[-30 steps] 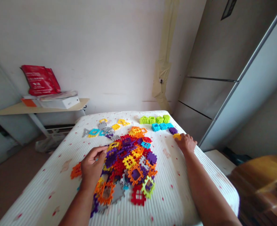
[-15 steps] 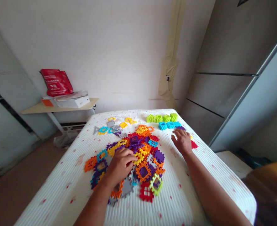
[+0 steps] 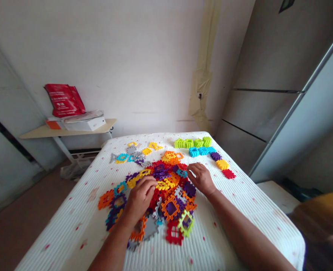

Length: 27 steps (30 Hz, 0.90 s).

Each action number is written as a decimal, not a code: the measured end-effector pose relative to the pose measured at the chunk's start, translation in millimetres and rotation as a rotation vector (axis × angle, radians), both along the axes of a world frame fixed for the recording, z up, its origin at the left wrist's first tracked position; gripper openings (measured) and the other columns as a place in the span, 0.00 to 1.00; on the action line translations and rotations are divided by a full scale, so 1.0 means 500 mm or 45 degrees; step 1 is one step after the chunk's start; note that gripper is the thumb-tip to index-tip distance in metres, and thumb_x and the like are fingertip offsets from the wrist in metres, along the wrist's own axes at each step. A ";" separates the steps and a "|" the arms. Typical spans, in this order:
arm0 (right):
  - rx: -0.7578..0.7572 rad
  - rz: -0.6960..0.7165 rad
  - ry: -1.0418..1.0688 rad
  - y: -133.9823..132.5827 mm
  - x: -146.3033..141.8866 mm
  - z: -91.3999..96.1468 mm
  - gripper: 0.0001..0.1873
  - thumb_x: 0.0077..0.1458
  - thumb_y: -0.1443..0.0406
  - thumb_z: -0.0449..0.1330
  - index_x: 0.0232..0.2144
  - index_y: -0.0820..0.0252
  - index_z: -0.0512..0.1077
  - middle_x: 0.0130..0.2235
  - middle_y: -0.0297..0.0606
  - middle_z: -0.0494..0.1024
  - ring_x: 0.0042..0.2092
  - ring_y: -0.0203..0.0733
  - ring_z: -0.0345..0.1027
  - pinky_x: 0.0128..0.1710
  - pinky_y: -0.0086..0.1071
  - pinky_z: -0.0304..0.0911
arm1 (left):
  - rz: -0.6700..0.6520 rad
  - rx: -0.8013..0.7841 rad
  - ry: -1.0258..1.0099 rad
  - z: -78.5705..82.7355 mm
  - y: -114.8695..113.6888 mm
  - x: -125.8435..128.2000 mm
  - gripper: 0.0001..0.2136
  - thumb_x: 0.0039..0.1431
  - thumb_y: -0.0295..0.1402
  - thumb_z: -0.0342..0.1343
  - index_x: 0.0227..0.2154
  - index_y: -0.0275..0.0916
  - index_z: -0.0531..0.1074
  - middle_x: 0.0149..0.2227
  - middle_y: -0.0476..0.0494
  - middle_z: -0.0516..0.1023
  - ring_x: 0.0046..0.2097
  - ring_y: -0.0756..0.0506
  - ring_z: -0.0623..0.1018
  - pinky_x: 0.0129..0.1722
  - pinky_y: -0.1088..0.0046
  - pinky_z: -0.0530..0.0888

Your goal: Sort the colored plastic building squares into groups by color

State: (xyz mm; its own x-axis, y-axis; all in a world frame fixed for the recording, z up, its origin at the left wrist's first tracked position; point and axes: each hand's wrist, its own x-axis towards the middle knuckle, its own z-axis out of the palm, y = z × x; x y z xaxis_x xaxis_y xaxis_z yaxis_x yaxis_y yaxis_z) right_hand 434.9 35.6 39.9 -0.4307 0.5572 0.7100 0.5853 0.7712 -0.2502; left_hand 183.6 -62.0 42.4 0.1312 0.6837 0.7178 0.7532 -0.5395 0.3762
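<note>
My left hand [image 3: 142,194] is over the left half of a heap of toothed plastic building pieces. Its thumb and fingers are closed at the edge of a yellow building piece [image 3: 162,185], which looks lifted a little and tilted. My right hand [image 3: 202,177] hovers at the heap's right side, thumb and fingers apart with nothing between them. Nearest to it are a light blue window piece [image 3: 182,173] and a dark purple piece [image 3: 189,189]. Lower in the heap lie an orange frame [image 3: 170,207], a red window piece [image 3: 174,232] and a lime green frame [image 3: 186,223].
Lime green stacks [image 3: 193,142] and light blue stacks [image 3: 202,151] line the far right. A purple stack [image 3: 216,156], a yellow stack [image 3: 222,164] and a red stack [image 3: 229,174] continue along the right edge. Grey pieces [image 3: 138,155] lie far left. A side table [image 3: 42,131] holds a red bag [image 3: 64,99].
My right hand has moved left from the stacks at the right edge to the heap, uncovering the purple and yellow stacks. My left hand has raised the yellow piece slightly.
</note>
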 end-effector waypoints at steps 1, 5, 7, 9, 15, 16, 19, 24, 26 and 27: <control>-0.055 0.072 0.044 -0.011 -0.012 0.002 0.12 0.59 0.63 0.49 0.33 0.60 0.72 0.33 0.41 0.76 0.36 0.40 0.68 0.38 0.34 0.61 | 0.002 0.038 -0.013 0.002 -0.001 -0.001 0.08 0.56 0.24 0.48 0.32 0.40 0.70 0.36 0.46 0.75 0.41 0.49 0.75 0.42 0.72 0.73; -0.347 0.238 0.164 -0.063 -0.061 0.015 0.15 0.54 0.55 0.56 0.37 0.59 0.72 0.34 0.39 0.76 0.37 0.40 0.69 0.38 0.33 0.63 | 0.023 0.130 -0.011 0.011 -0.006 0.003 0.06 0.55 0.24 0.51 0.32 0.40 0.70 0.36 0.45 0.75 0.40 0.49 0.75 0.42 0.72 0.73; -0.477 0.264 0.165 -0.086 -0.083 0.022 0.19 0.49 0.52 0.60 0.38 0.60 0.73 0.35 0.39 0.76 0.38 0.41 0.69 0.38 0.33 0.63 | 0.039 0.179 0.015 0.016 -0.010 0.012 0.05 0.55 0.24 0.52 0.31 0.39 0.70 0.36 0.45 0.75 0.40 0.49 0.76 0.42 0.73 0.73; -0.577 0.287 0.160 -0.103 -0.101 0.028 0.22 0.46 0.51 0.62 0.38 0.59 0.73 0.36 0.39 0.76 0.38 0.41 0.69 0.39 0.32 0.63 | 0.051 0.235 0.044 0.020 -0.014 0.022 0.05 0.54 0.23 0.53 0.31 0.39 0.70 0.35 0.46 0.75 0.39 0.50 0.76 0.41 0.74 0.73; -0.846 0.403 0.315 -0.110 -0.117 0.031 0.17 0.48 0.54 0.62 0.37 0.59 0.73 0.34 0.34 0.75 0.34 0.36 0.67 0.35 0.28 0.62 | 0.097 0.338 0.140 0.029 -0.025 0.043 0.05 0.54 0.22 0.53 0.31 0.39 0.70 0.35 0.45 0.75 0.37 0.50 0.76 0.39 0.75 0.74; -0.888 0.424 0.346 -0.108 -0.116 0.029 0.17 0.47 0.55 0.63 0.37 0.59 0.73 0.34 0.34 0.75 0.33 0.35 0.66 0.34 0.28 0.62 | 0.097 0.344 0.149 0.030 -0.027 0.045 0.05 0.54 0.22 0.53 0.31 0.39 0.70 0.35 0.45 0.75 0.37 0.50 0.76 0.39 0.75 0.74; -1.011 0.462 0.407 -0.103 -0.113 0.024 0.18 0.45 0.56 0.64 0.37 0.59 0.72 0.32 0.32 0.73 0.32 0.34 0.64 0.32 0.27 0.61 | 0.076 0.353 0.157 0.032 -0.031 0.049 0.06 0.53 0.22 0.54 0.31 0.39 0.69 0.35 0.44 0.75 0.37 0.50 0.76 0.39 0.75 0.74; -1.092 0.509 0.422 -0.102 -0.114 0.028 0.18 0.42 0.57 0.65 0.36 0.60 0.73 0.30 0.30 0.71 0.30 0.32 0.62 0.30 0.26 0.60 | 0.006 0.351 0.155 0.032 -0.032 0.056 0.06 0.53 0.21 0.54 0.32 0.39 0.69 0.36 0.44 0.75 0.38 0.49 0.76 0.41 0.74 0.75; -0.996 0.425 0.394 -0.096 -0.106 0.030 0.18 0.43 0.57 0.64 0.36 0.59 0.72 0.31 0.31 0.72 0.31 0.33 0.63 0.31 0.27 0.61 | -0.008 0.340 0.136 0.028 -0.030 0.055 0.08 0.53 0.20 0.54 0.34 0.38 0.69 0.38 0.42 0.74 0.40 0.49 0.76 0.42 0.73 0.75; -0.912 0.354 0.364 -0.090 -0.098 0.031 0.18 0.44 0.57 0.64 0.37 0.59 0.72 0.33 0.33 0.73 0.32 0.34 0.64 0.32 0.28 0.61 | -0.004 0.344 0.122 0.027 -0.030 0.053 0.09 0.53 0.20 0.54 0.35 0.38 0.69 0.40 0.41 0.74 0.41 0.48 0.76 0.42 0.72 0.75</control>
State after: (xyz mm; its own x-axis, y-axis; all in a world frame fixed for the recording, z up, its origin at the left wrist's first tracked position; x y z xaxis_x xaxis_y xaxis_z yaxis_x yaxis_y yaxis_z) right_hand 386.0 -9.2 55.5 -0.4763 0.8167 0.3258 0.2355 0.4755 -0.8476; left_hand 209.9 -76.9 55.7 0.2087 0.4685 0.8584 0.7766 -0.6129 0.1457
